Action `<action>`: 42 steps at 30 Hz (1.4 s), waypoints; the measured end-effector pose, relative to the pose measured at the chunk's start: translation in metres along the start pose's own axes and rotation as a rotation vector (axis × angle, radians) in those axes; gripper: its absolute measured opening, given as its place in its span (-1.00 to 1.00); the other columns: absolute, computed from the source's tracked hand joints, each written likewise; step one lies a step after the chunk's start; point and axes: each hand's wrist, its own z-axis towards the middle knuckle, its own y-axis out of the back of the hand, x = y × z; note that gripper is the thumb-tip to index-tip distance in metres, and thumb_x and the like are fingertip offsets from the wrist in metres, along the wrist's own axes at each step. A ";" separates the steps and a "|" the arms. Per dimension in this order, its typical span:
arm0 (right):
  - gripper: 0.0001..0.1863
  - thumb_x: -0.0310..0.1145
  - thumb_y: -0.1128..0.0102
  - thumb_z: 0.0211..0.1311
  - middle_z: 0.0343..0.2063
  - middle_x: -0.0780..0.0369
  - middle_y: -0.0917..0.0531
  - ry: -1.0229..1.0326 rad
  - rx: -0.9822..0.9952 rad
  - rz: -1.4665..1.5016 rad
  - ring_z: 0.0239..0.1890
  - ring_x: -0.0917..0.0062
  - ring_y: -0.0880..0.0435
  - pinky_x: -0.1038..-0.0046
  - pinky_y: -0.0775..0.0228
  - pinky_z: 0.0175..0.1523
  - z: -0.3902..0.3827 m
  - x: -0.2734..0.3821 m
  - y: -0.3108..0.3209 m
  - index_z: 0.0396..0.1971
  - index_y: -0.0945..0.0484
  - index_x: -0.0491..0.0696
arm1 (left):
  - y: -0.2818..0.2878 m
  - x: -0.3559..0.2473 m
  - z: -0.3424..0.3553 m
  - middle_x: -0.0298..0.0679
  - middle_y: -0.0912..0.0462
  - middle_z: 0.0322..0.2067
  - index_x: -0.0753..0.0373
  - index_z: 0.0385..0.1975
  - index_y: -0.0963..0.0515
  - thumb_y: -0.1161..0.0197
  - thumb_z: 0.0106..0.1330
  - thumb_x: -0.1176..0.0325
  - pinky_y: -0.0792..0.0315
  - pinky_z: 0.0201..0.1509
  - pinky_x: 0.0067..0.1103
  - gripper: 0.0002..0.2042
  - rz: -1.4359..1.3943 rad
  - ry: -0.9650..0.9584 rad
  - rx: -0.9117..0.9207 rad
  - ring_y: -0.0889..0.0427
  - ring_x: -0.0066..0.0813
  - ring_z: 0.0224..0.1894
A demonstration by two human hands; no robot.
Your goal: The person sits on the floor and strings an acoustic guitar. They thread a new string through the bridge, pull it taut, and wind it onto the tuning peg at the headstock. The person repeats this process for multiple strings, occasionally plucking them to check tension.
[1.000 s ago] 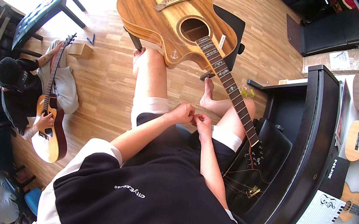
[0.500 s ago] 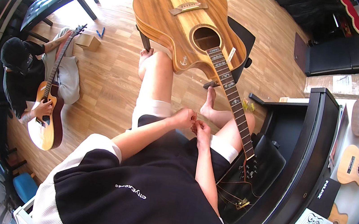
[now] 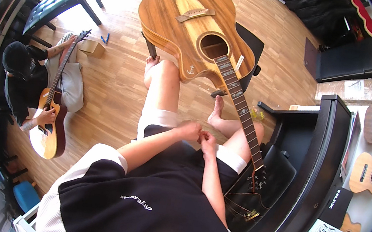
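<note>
Both hands meet over my lap, fingertips close together. My left hand [image 3: 189, 130] is closed in a pinch, and my right hand [image 3: 208, 143] pinches right beside it. Whatever lies between the fingers is too fine to make out. Beyond them, a brown acoustic guitar [image 3: 162, 14] rests face up on a black stool [image 3: 253, 42], its neck [image 3: 242, 104] slanting down over my right leg. No strings show across its soundhole or bridge. The headstock [image 3: 257, 178] lies over a black padded seat [image 3: 277, 175], where loose coiled strings [image 3: 250, 215] sit.
On the left, a person [image 3: 27, 71] sits on the floor with another guitar [image 3: 47, 133], near a small cardboard box [image 3: 92, 48] and a tufted bench [image 3: 57, 7]. A dark piano [image 3: 318, 147] stands at my right. Several ukuleles [image 3: 368, 174] hang beyond it.
My hands have drawn slightly closer together and lower over my lap. The whole view has shifted a little; the guitar stays on the stool.
</note>
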 end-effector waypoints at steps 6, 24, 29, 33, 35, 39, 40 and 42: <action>-0.90 -0.52 -0.09 0.26 -0.52 0.30 -0.64 -0.048 0.044 0.178 -0.51 0.65 -0.58 0.56 -0.44 -0.37 -0.008 0.022 -0.006 -0.32 -0.60 -0.16 | 0.005 0.004 -0.003 0.06 -0.65 -0.50 0.29 -0.46 -0.63 -0.30 0.05 0.38 -0.51 -0.30 -0.25 -0.88 -0.080 -0.067 -0.061 -0.68 0.02 -0.38; -0.92 -0.50 -0.28 0.03 -0.56 0.30 -0.67 0.423 0.088 0.062 -0.47 0.69 -0.61 0.54 -0.47 -0.31 -0.128 0.127 0.116 -0.45 -0.62 -0.16 | 0.143 -0.051 -0.082 -0.52 -0.11 -0.67 0.35 -0.27 -0.45 0.13 0.59 0.09 0.05 -0.57 -0.69 -0.59 -0.814 -0.133 -0.034 -0.07 -0.74 -0.65; -0.89 -0.45 -0.28 0.08 -0.52 0.35 -0.60 0.329 0.033 0.262 -0.48 0.73 -0.55 0.64 -0.42 -0.37 -0.182 0.131 0.221 -0.40 -0.61 -0.15 | 0.225 -0.068 -0.112 -0.51 -0.19 -0.67 0.39 -0.32 -0.45 0.02 0.55 0.03 0.04 -0.54 -0.68 -0.55 -0.644 -0.268 -0.064 -0.10 -0.75 -0.62; -0.74 -0.27 -0.35 0.04 -0.52 0.37 -0.48 0.325 -0.213 0.355 -0.54 0.73 -0.42 0.63 -0.21 -0.49 -0.203 0.109 0.269 -0.42 -0.50 -0.12 | 0.280 -0.061 -0.133 -0.40 -0.46 -0.58 0.34 -0.50 -0.54 -0.16 0.35 0.29 -0.16 -0.45 -0.68 -0.75 -0.223 -0.249 -0.319 -0.31 -0.69 -0.52; -0.68 -0.14 -0.33 0.05 -0.49 0.40 -0.42 0.321 -0.335 0.177 -0.51 0.74 -0.38 0.66 -0.17 -0.46 -0.224 0.088 0.299 -0.38 -0.52 -0.09 | 0.298 -0.082 -0.130 -0.41 -0.46 -0.60 0.36 -0.49 -0.55 -0.24 0.25 0.40 -0.18 -0.49 -0.65 -0.85 -0.109 -0.265 -0.346 -0.32 -0.69 -0.52; -0.76 -0.23 -0.22 0.16 -0.54 0.40 -0.37 0.395 -0.325 0.100 -0.57 0.81 -0.31 0.71 -0.07 -0.51 -0.282 0.005 0.372 -0.47 -0.38 -0.03 | 0.328 -0.092 -0.110 -0.46 -0.47 -0.63 0.36 -0.46 -0.60 -0.34 0.20 0.48 -0.23 -0.51 -0.66 -0.91 0.119 -0.207 -0.319 -0.32 -0.72 -0.55; -0.78 -0.24 -0.22 0.21 -0.53 0.38 -0.39 0.374 -0.270 0.057 -0.57 0.79 -0.33 0.70 -0.09 -0.51 -0.310 0.007 0.388 -0.41 -0.42 -0.05 | 0.330 -0.076 -0.102 -0.45 -0.50 -0.62 0.35 -0.45 -0.61 -0.35 0.20 0.48 -0.27 -0.49 -0.66 -0.92 0.137 -0.176 -0.341 -0.34 -0.71 -0.54; -0.77 -0.24 -0.21 0.30 -0.48 0.33 -0.45 0.340 -0.415 0.166 -0.56 0.74 -0.37 0.67 -0.14 -0.51 -0.304 0.060 0.368 -0.31 -0.47 -0.10 | 0.342 -0.027 -0.092 -0.37 -0.58 -0.46 0.31 -0.35 -0.60 -0.31 0.26 0.49 -0.40 -0.36 -0.64 -0.94 -0.097 -0.131 -0.435 -0.47 -0.65 -0.42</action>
